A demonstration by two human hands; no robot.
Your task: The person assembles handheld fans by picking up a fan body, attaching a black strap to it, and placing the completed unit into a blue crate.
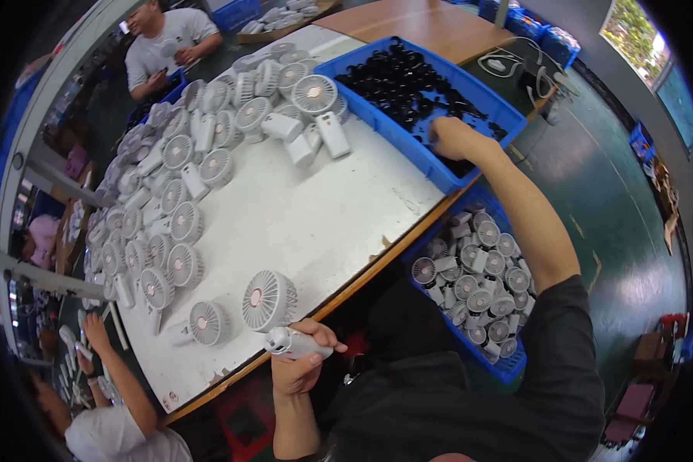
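My left hand [304, 362] is closed around the white handle [296, 344] of a small handheld fan, near the table's front edge. A round white fan head [269, 300] stands just above that handle; I cannot tell for certain whether the two are joined. Out to the right, my right hand [458, 140] reaches over the near end of a blue tray [393, 146]. Many small black parts [408, 85] lie in this tray. The right fingers are curled down among them, and their tips are hidden. Another white fan [208, 323] lies on the table beside the left hand.
White fans [177, 154] are heaped along the table's [308, 208] left and far sides. Below the tray, a blue crate [508, 373] holds more fans. A person [169, 46] works across the table, and another person [123, 423] sits at the lower left.
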